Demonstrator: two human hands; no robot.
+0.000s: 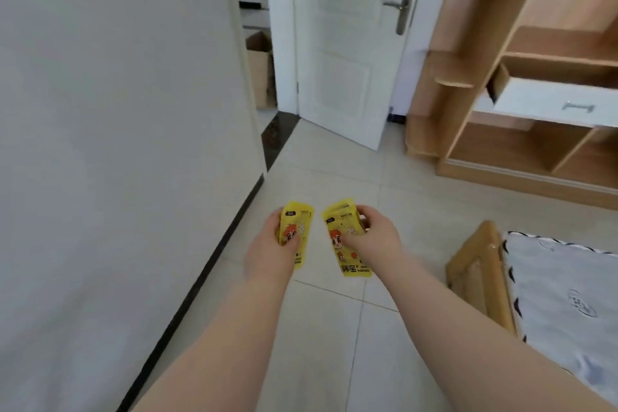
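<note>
Both of my arms reach forward over a tiled floor. My left hand (269, 251) grips a yellow hand-warmer packet (297, 219) with a cartoon figure on it, thumb laid across its front. My right hand (376, 234) holds a small stack of the same yellow packets (341, 226), thumb pressed on the top one and fingers curled round the far edge. The two lots sit side by side, a small gap apart, at about waist height.
A white wall (117, 144) with a black skirting runs along my left. Ahead, a white door (347, 43) stands open onto a doorway with a cardboard box (261, 67). A wooden shelf unit with an open white drawer (551, 100) stands right. A bed corner (551, 284) lies lower right.
</note>
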